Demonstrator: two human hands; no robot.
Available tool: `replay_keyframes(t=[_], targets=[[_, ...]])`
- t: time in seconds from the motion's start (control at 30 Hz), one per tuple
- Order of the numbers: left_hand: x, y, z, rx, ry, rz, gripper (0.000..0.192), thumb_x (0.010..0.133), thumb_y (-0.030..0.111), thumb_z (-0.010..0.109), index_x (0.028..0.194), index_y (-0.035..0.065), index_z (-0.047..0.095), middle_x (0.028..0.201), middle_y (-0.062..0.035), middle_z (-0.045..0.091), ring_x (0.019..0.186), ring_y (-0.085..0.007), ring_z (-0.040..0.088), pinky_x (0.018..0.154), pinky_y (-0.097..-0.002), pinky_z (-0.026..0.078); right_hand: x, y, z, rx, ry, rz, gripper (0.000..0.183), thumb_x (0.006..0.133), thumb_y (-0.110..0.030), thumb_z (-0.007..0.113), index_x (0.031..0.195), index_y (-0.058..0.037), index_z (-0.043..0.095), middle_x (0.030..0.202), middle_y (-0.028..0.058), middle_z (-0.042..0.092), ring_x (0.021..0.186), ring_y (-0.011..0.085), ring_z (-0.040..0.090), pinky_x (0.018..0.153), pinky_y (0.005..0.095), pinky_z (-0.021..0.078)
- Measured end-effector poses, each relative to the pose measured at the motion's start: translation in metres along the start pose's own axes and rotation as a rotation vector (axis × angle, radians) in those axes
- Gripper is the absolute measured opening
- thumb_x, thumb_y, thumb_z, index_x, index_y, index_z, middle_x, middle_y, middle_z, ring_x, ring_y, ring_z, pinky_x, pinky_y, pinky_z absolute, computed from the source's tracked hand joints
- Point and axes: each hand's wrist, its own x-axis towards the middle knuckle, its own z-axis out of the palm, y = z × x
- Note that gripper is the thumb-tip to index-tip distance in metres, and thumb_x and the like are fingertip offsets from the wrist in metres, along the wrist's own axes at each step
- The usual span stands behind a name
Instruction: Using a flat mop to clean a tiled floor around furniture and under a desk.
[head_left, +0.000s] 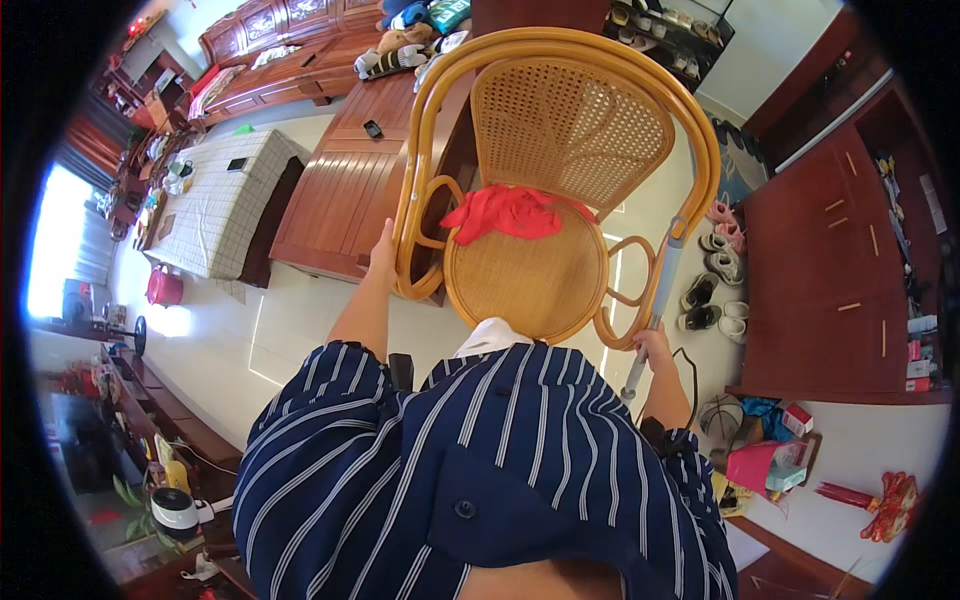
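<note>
A rattan armchair (525, 285) with a woven cane back faces me. Bunched red cloth (510, 214) lies at the rear of its round seat. At the chair's left side, my left hand (383, 251) is against the curved rattan arm, its fingers partly hidden behind the frame. My right hand (655, 345) is closed around a grey telescopic pole (664, 281), close to the lower end of the chair's right arm. The pole runs up alongside the frame to the arm's bend; what its ends join is hard to make out.
A wooden chest (337, 195) stands left of the chair, with a cloth-covered table (217, 202) beyond. Several shoes (701, 292) line the floor by a red-brown cabinet (817, 277) at right. A basketball (720, 417) and a pink bag (754, 461) sit at lower right.
</note>
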Motion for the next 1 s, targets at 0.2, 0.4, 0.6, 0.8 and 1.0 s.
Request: replay_keyframes(t=[0.2,0.4,0.6,0.8,1.0], targets=[[-0.005,-0.001,0.007,-0.088,0.088,0.034,0.069,0.079,0.055,0.060,0.118,-0.0012,0.052,0.110,-0.0105,0.057,0.096,-0.0214,0.054,0.084,-0.0347,0.045,-0.001,-0.003,0.004,-0.008,0.044,-0.021,0.034,0.062,0.001,0.056,0.091,-0.0069,0.040,0.064,0.0071,0.049,0.049,0.0178,0.049,0.045,0.0307,0.0408],[-0.005,0.019,0.053,-0.042,-0.060,0.046,0.055,0.081,0.046,0.063,0.112,0.0015,0.056,0.097,-0.0057,0.059,0.085,-0.0169,0.055,0.075,-0.0299,0.046,0.013,-0.004,-0.004,0.033,0.083,0.007,0.036,0.062,0.002,0.055,0.093,-0.0084,0.041,0.064,0.0048,0.048,0.050,0.0166,0.049,0.047,0.0294,0.0403],[0.007,0.045,0.116,0.526,0.192,0.442,0.046,0.079,0.036,0.068,0.108,0.0010,0.058,0.083,0.0005,0.057,0.072,-0.0073,0.049,0.062,-0.0226,0.040,0.036,-0.007,-0.005,0.054,0.123,-0.021,0.053,0.062,0.005,0.054,0.111,-0.0116,0.041,0.063,0.0019,0.048,0.049,0.0125,0.047,0.043,0.0260,0.0369],[0.048,0.044,0.137,0.454,0.101,0.379,0.046,0.080,0.036,0.067,0.108,0.0012,0.058,0.084,0.0002,0.057,0.073,-0.0082,0.050,0.062,-0.0231,0.041,0.057,-0.019,-0.015,0.140,0.139,-0.045,0.060,0.064,0.005,0.053,0.119,-0.0131,0.041,0.064,0.0011,0.048,0.048,0.0111,0.045,0.042,0.0240,0.0351],[0.065,0.020,0.115,0.646,0.162,0.409,0.042,0.079,0.033,0.068,0.104,0.0018,0.058,0.085,-0.0016,0.059,0.072,-0.0092,0.052,0.062,-0.0240,0.043,0.062,-0.029,-0.013,0.030,0.080,-0.026,0.067,0.066,0.004,0.049,0.129,-0.0163,0.036,0.082,0.0017,0.051,0.067,0.0112,0.050,0.058,0.0236,0.0412]])
